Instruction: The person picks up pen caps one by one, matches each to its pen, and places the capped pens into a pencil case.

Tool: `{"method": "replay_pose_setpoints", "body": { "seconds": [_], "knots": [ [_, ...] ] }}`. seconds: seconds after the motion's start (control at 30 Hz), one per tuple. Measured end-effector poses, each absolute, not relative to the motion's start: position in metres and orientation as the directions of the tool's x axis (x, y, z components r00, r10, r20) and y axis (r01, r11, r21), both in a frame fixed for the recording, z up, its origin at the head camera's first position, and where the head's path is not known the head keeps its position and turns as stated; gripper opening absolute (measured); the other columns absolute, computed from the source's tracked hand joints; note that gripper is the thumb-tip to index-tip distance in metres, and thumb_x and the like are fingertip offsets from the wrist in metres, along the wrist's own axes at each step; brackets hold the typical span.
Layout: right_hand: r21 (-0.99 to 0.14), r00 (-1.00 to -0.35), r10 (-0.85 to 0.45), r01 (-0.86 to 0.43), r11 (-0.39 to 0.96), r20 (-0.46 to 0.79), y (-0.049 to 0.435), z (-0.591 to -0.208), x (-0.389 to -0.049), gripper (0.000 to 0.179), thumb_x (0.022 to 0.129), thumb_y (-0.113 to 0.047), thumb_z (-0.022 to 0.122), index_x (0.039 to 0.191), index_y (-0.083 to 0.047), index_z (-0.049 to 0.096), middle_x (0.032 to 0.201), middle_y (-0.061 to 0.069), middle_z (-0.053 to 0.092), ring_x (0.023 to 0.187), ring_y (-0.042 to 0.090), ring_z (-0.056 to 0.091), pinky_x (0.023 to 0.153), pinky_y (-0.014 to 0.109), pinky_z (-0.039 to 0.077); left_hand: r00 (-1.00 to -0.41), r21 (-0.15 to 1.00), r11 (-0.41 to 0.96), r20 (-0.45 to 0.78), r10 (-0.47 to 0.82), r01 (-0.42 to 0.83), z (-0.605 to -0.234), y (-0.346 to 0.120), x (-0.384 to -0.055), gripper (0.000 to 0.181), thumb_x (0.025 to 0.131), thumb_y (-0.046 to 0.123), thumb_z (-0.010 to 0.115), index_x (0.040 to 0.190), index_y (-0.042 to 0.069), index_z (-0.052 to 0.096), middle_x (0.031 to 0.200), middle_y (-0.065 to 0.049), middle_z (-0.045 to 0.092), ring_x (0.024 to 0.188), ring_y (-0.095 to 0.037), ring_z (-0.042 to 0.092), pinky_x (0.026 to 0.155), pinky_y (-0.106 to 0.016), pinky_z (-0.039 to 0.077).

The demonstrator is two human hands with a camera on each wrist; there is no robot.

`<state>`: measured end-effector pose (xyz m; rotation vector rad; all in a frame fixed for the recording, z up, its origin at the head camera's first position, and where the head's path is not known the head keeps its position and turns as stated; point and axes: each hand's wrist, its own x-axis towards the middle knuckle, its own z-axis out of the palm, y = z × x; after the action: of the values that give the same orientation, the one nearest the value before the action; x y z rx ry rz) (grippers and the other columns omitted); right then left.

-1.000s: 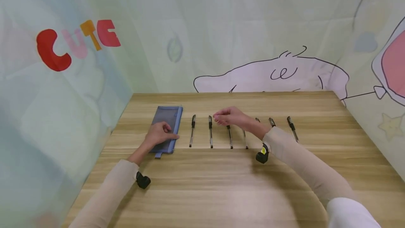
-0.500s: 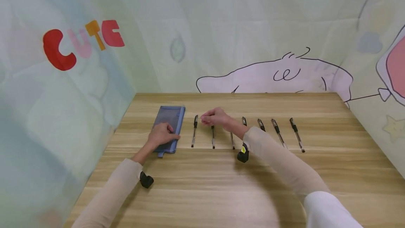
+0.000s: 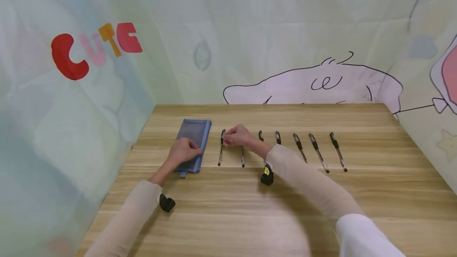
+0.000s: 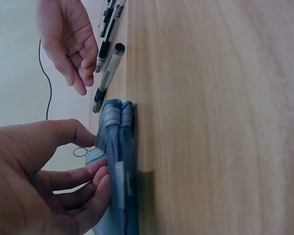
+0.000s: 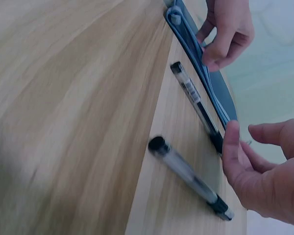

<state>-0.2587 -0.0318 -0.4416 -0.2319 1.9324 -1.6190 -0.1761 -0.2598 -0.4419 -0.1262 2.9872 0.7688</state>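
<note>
A blue mesh zippered pencil case (image 3: 191,128) lies flat on the left part of the wooden table. My left hand (image 3: 183,153) is over it, thumb and fingertips pinching its right-hand edge; in the left wrist view the thumb (image 4: 78,133) and fingers are at the upper layer by the zipper. My right hand (image 3: 238,136) reaches over the row of pens with thumb and index apart, nothing between them. Its fingertips are right by the grip end of the leftmost gel pen (image 3: 220,156). A second gel pen (image 3: 242,158) is partly hidden under this hand.
Several more black-and-clear gel pens, such as the rightmost pen (image 3: 338,152), lie in a row to the right. The wooden table (image 3: 228,209) meets a printed cloth backdrop (image 3: 178,50) at its back and sides.
My right hand has moved left along the row to the leftmost pen, uncovering pens on the right. The left hand stays at the pencil case, its thumb now closer to the fingers.
</note>
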Motion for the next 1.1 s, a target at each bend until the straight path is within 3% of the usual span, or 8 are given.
{"method": "replay_pose_setpoints", "body": {
  "seconds": [0.2, 0.3, 0.4, 0.53, 0.73, 0.83, 1.1],
  "knots": [
    [-0.94, -0.829, -0.453, 0.24, 0.244, -0.329, -0.04, -0.448, -0.26, 0.026, 0.098, 0.001, 0.063, 0.122, 0.014, 0.065, 0.112, 0.027, 0.073, 0.068, 0.01, 0.068, 0.077, 0.026, 0.062, -0.997, 0.479, 0.875, -0.03, -0.07, -0.076, -0.445, -0.258, -0.174, 0.024, 0.088, 0.023, 0.072, 0.083, 0.0, 0.076, 0.077, -0.011, 0.074, 0.063, -0.016, 0.062, 0.057, -0.027, 0.048],
    [-0.942, -0.839, -0.438, 0.24, 0.236, -0.323, -0.041, -0.451, -0.259, 0.029, 0.098, 0.001, 0.064, 0.123, 0.015, 0.063, 0.115, 0.029, 0.072, 0.067, 0.009, 0.067, 0.076, 0.026, 0.062, -0.996, 0.453, 0.888, -0.028, -0.081, -0.085, -0.448, -0.253, -0.174, 0.032, 0.089, 0.024, 0.073, 0.063, 0.006, 0.066, 0.057, -0.001, 0.058, 0.052, -0.011, 0.047, 0.05, -0.025, 0.036],
    [-0.937, -0.841, -0.43, 0.237, 0.256, -0.33, -0.043, -0.451, -0.256, 0.03, 0.096, 0.001, 0.066, 0.123, 0.015, 0.062, 0.115, 0.03, 0.072, 0.065, 0.009, 0.067, 0.075, 0.026, 0.062, -0.995, 0.425, 0.9, -0.045, -0.089, -0.1, -0.449, -0.249, -0.174, 0.045, 0.089, 0.027, 0.075, 0.053, 0.014, 0.052, 0.049, 0.007, 0.04, 0.047, -0.008, 0.035, 0.047, -0.024, 0.027],
    [-0.925, -0.842, -0.432, 0.182, 0.333, -0.321, -0.044, -0.449, -0.254, 0.029, 0.094, -0.002, 0.07, 0.119, 0.013, 0.066, 0.108, 0.027, 0.075, 0.064, 0.008, 0.069, 0.073, 0.026, 0.062, -0.995, 0.407, 0.908, -0.065, -0.079, -0.099, -0.446, -0.25, -0.175, 0.046, 0.087, 0.028, 0.079, 0.053, 0.016, 0.05, 0.05, 0.008, 0.038, 0.047, -0.008, 0.034, 0.047, -0.024, 0.027],
    [-0.895, -0.857, -0.46, 0.002, 0.445, -0.231, -0.044, -0.445, -0.252, 0.022, 0.09, -0.015, 0.079, 0.086, 0.006, 0.078, 0.076, 0.015, 0.078, 0.054, 0.007, 0.067, 0.063, 0.019, 0.057, -0.994, 0.374, 0.924, -0.104, -0.046, -0.082, -0.441, -0.256, -0.177, 0.041, 0.084, 0.023, 0.077, 0.057, 0.016, 0.048, 0.053, 0.007, 0.037, 0.05, -0.008, 0.034, 0.049, -0.024, 0.028],
    [-0.876, -0.854, -0.475, -0.051, 0.48, -0.211, -0.047, -0.444, -0.252, 0.032, 0.089, -0.02, 0.08, 0.066, 0.001, 0.074, 0.064, 0.01, 0.074, 0.048, 0.007, 0.063, 0.056, 0.017, 0.051, -0.995, 0.38, 0.922, -0.083, -0.053, -0.081, -0.443, -0.256, -0.177, 0.045, 0.085, 0.022, 0.074, 0.054, 0.018, 0.041, 0.052, 0.009, 0.031, 0.049, -0.008, 0.029, 0.048, -0.024, 0.025],
    [-0.732, -0.863, -0.479, -0.22, 0.645, -0.162, -0.06, -0.453, -0.255, 0.048, 0.087, -0.037, 0.082, 0.053, -0.005, 0.07, 0.045, -0.001, 0.059, 0.038, 0.006, 0.041, 0.042, 0.019, 0.027, -0.997, 0.353, 0.933, -0.041, -0.061, -0.072, -0.444, -0.251, -0.177, 0.052, 0.088, 0.02, 0.073, 0.052, 0.019, 0.035, 0.05, 0.01, 0.024, 0.048, -0.007, 0.021, 0.046, -0.023, 0.02]
  ]
}}
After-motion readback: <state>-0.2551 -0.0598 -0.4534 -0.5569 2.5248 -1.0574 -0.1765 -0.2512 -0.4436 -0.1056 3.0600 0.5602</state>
